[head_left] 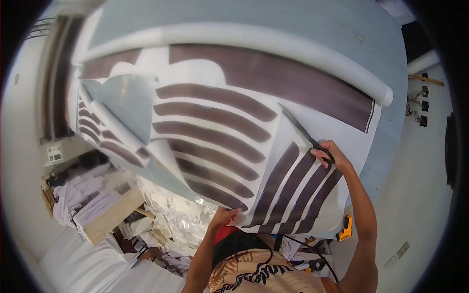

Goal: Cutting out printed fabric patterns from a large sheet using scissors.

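Note:
A wide white sheet (356, 142) printed with dark purple-brown shapes covers the near part of the work table. Long curved bands (215, 97) lie across its middle, and another group of dark bands (278, 178) slants on the portion in front of me. My right hand (331, 154) is closed round the handles of black scissors (304, 131), whose blades point away and to the left, along the white area beside the bands. At the sheet's near edge, my left hand (226, 216) pinches it next to the lowest curved band.
A long white roll (293, 59) spans the light blue tabletop (273, 17) behind the sheet. At left, a curled cut piece (117, 124) rests on the table. A wooden box (115, 215) with paper scraps stands below left. An orange tool (345, 228) is by the near right edge.

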Tool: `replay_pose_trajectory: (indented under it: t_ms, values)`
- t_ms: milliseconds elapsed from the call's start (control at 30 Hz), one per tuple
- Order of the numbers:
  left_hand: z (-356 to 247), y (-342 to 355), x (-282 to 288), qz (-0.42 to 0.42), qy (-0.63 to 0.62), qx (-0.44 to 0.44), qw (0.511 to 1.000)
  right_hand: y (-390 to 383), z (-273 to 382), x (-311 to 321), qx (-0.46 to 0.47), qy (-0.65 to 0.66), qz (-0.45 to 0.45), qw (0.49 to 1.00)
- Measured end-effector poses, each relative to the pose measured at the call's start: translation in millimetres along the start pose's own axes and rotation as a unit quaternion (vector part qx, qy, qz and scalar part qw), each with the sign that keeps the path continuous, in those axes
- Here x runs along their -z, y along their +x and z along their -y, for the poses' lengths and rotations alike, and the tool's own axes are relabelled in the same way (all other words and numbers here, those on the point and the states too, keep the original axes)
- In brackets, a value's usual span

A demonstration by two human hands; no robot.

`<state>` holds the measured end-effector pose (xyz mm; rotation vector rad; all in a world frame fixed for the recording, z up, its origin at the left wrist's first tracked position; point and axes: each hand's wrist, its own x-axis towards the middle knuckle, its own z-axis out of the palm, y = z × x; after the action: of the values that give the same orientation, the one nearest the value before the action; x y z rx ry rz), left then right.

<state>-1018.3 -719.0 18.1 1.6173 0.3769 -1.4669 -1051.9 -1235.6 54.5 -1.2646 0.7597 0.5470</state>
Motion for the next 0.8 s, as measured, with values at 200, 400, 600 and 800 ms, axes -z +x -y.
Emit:
replay_pose_trajectory:
  t_ms: [200,400,600,800]
  values:
    - [0,6,2,-0.012,-0.030,0.005,0.999,27,18,39,-0.003,-0.117,0.047,0.992]
    - [-13,6,5,-0.006,-0.022,0.023,0.999,57,50,50,-0.017,-0.145,0.107,0.983]
    - [-7,7,8,-0.005,-0.046,0.012,0.999,86,80,37,-0.002,-0.207,0.103,0.973]
    - [-5,14,7,-0.005,-0.056,0.010,0.998,111,100,25,-0.003,-0.242,0.130,0.961]
